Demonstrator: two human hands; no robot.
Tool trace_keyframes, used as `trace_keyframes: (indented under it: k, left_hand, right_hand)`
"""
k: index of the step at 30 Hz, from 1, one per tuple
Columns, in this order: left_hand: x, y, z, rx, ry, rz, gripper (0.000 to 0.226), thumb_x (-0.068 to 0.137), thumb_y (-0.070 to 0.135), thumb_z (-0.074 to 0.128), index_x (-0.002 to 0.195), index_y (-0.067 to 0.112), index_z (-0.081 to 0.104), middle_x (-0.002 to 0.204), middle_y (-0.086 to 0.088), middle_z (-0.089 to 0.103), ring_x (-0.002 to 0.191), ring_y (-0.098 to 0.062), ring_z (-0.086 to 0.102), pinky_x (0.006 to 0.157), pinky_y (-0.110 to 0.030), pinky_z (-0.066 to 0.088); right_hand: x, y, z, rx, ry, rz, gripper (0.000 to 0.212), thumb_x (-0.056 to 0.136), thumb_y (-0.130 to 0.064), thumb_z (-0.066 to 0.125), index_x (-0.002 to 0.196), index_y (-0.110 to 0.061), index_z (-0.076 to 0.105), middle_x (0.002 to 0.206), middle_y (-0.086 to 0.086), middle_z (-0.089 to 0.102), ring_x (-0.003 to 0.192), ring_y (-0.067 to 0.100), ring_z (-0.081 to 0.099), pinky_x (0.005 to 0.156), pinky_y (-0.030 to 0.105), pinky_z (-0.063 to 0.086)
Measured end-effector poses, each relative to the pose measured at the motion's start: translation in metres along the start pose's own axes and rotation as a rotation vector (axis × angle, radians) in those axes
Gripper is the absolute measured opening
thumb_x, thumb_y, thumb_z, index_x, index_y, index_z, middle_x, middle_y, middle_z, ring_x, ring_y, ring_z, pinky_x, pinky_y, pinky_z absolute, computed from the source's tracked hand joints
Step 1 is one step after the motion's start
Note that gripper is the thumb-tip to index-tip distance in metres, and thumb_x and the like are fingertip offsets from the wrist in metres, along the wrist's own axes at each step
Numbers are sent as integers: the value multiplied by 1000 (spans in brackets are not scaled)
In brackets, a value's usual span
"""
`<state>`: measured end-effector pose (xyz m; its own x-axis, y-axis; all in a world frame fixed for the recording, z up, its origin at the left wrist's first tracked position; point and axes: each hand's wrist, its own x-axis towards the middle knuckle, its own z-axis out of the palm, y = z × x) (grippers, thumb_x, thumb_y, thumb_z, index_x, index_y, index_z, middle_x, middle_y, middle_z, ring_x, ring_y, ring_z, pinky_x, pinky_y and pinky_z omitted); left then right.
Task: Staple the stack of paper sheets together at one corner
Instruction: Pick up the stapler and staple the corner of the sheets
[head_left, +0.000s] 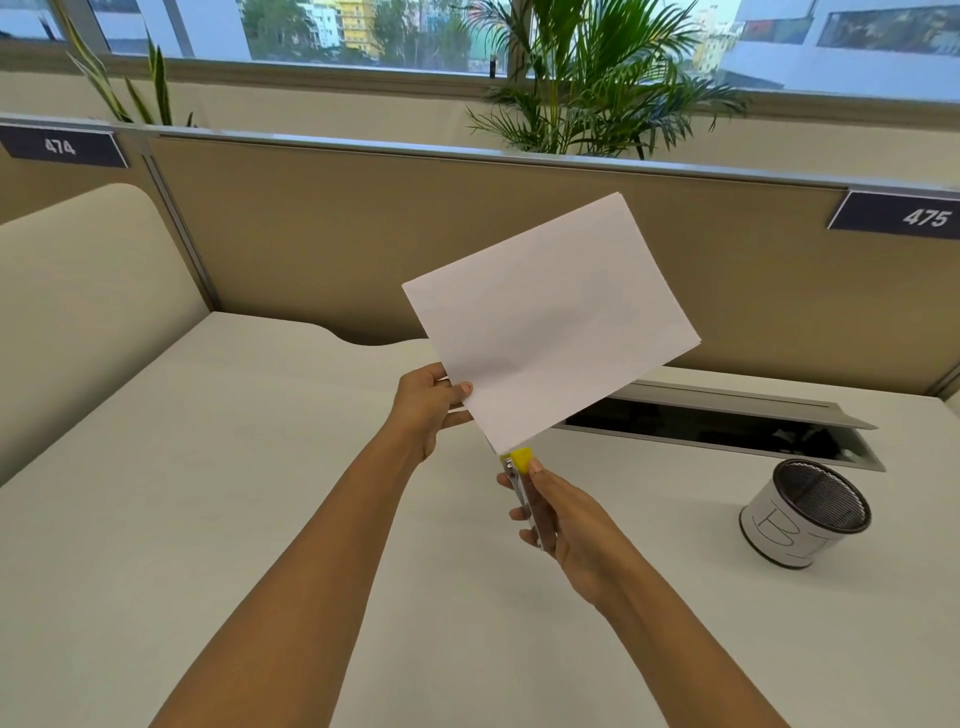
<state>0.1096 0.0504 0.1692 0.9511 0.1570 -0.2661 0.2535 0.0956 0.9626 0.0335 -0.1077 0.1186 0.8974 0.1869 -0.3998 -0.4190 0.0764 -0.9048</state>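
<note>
- Left hand (428, 410) pinches the paper stack (550, 322) along its lower left edge, holding it tilted in the air above the desk (208, 493).
- Right hand (563, 525) is wrapped around the yellow stapler (521, 464), whose nose meets the stack's bottom corner.
- Mesh pen cup (805, 514) stands well apart, right.

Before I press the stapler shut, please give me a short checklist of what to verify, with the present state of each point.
1. Paper stack held firmly: ok, the left hand pinches its near left edge, in the air above the desk.
2. Stapler gripped: ok, the right hand is wrapped around it.
3. Stapler at a corner: ok, its yellow tip meets the lowest corner of the stack.
4. Sheets aligned: edges look even at the far corner; at the stapled corner, cannot tell.
5. Corner fully inside the stapler mouth: cannot tell, the sheets hide it.
6. Fingers away from the mouth: cannot tell, the right thumb lies close to the yellow tip.
</note>
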Motion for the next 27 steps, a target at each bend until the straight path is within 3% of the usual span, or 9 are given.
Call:
trace_keyframes:
  k: [11,18,22,27]
  left_hand:
    - [-2,-4,0,2,-18,-21,33,90,-4,50,122,2,54,103,-9,61,91,-25,59,70,-33,51]
    - [-1,-4,2,43,-9,19,35,90,-2,50,125,3,52,120,-12,61,98,-25,59,81,-39,51]
    - [-2,-3,5,67,-24,46,36,90,-2,50,126,3,52,124,-14,61,104,-28,60,85,-41,51]
    - [-4,-3,9,83,-47,32,36,90,-2,51,125,3,52,126,-15,60,103,-28,60,86,-42,51]
  right_hand:
    - [-3,-5,0,143,-32,1,33,86,-47,45,99,-27,68,114,-5,68,92,16,60,74,28,48]
    - [-5,-13,3,101,13,37,40,88,-46,49,112,-18,65,115,-5,68,96,16,62,71,26,51]
    - [-4,-16,6,93,34,50,33,86,-46,53,101,-21,66,115,-3,68,99,18,61,70,27,52]
    - [-2,-23,12,75,74,88,49,82,-54,54,105,-13,69,108,1,67,84,14,60,64,24,49]
